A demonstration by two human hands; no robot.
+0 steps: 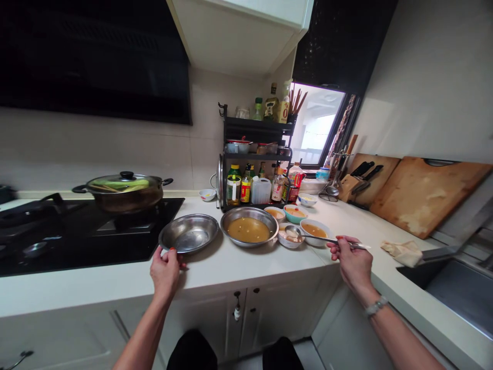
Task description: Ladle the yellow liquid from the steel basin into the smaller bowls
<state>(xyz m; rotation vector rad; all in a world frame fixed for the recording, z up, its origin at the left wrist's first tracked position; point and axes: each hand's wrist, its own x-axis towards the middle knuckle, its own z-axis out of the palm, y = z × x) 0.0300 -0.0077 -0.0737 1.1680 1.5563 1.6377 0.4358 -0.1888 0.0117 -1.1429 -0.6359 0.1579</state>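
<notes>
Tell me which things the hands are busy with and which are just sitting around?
In use: left hand gripping the rim of the empty steel dish; right hand holding the spoon, its tip at the small white bowl.
Lying about: lidded pot, cutting board, knife block, cloth, bottle rack.

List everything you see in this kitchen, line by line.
pot: one, dark with glass lid, on the stove
stove: one, black, left counter
steel dish: one, silver, empty, beside the stove
steel bowl: one, silver, holding yellow-brown liquid, right of the dish
small bowls: four, white and teal, right of the steel bowl
spoon: one, metal, tip in a small bowl
rack: one, black, with bottles, at the back
cutting boards: two, wooden, against the right wall
cloth: one, beige, by the sink
left hand: grips the dish's rim
right hand: holds the spoon
</notes>
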